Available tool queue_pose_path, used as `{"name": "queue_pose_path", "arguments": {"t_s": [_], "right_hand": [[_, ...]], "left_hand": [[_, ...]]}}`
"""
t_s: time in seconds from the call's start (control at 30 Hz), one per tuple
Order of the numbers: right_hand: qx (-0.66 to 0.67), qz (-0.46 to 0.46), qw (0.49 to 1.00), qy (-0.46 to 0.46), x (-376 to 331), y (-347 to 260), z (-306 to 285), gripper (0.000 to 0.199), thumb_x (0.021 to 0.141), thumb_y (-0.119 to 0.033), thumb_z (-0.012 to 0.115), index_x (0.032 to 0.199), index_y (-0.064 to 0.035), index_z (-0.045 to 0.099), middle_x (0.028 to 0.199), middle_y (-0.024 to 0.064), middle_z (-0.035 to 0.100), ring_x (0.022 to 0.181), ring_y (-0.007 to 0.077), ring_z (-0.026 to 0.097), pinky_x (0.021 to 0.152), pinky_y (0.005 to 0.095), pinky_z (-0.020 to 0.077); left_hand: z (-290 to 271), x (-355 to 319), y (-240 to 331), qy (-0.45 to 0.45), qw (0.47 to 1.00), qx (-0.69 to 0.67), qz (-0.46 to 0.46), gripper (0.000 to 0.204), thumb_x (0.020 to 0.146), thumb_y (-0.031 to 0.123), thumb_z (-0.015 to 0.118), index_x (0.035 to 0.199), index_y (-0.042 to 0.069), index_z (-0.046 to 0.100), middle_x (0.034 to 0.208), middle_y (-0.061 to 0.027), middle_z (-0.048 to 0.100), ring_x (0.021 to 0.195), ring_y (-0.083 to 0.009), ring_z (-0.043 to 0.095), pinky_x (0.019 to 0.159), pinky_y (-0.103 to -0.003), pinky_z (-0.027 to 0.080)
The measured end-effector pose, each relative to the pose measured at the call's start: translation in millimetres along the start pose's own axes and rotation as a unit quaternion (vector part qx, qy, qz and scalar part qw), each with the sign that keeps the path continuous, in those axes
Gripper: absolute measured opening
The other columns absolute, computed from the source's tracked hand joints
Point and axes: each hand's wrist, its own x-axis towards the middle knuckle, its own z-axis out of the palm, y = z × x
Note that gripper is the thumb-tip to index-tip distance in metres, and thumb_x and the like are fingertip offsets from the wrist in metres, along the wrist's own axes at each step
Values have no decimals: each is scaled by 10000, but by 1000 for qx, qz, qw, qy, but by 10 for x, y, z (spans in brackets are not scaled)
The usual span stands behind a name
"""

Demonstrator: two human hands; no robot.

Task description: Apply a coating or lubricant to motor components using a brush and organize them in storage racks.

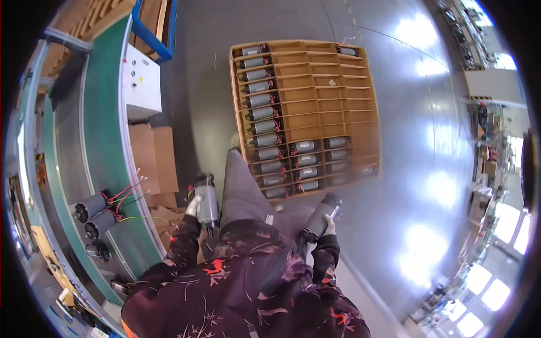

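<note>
Around lower center, left hand (194, 206) is gripping a grey cylindrical motor (208, 203), right hand (329, 225) is clutching a kinda tilted second motor (318, 222).

A smooth grey floor (203, 101) spreads through the room, bright patches of light (422, 253) gleaming on its right side. A long bench (103, 101) with green strips runs along the left, brown cardboard (163, 158) beside it. Windows (505, 221) glow at far right.
</note>
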Motion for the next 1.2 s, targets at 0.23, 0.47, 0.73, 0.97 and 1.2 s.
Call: {"name": "queue_pose_path", "arguments": {"t_s": [0.23,0.47,0.73,0.97,1.2], "right_hand": [[-685,-155,709,-70,2284,-1406,1083,921,607,-482,876,1303,2,516,1128,195,686,998,327,687,897,426,549],[-915,-212,292,-179,4712,-1481,2562,802,510,-332,877,1190,-62,546,1049,178,688,1008,332,674,883,423,544],[-820,-418,311,-239,6166,-1138,2412,538,533,-234,844,1027,-107,672,981,121,706,982,304,675,850,429,534],[-578,-623,504,-155,5520,-918,1781,478,724,-104,622,1199,-66,590,1174,175,601,1143,335,545,999,454,429],[-591,-228,773,-47,4286,-758,-529,278,784,-106,661,1056,-55,640,966,148,649,948,357,615,851,474,478]], "left_hand": [[1457,1217,-272,-145,979,-139,-33,776,739,414,777,1317,-17,491,1163,-223,641,982,-386,683,840,-519,599],[1741,2119,-1532,-248,946,-207,-35,903,676,381,828,1374,-37,435,1212,-232,608,1085,-369,642,933,-486,555],[2216,2336,-1674,-56,986,-21,-154,965,588,309,848,1389,-32,433,1175,-235,626,1072,-356,648,949,-457,537],[3206,3643,-1639,-39,875,480,-46,857,578,95,816,1354,-12,469,1206,-91,643,1027,-196,637,982,-350,483],[5039,5834,-2437,-141,683,712,83,705,529,326,910,1078,-27,642,959,-129,716,874,-218,688,826,-339,541]]}}
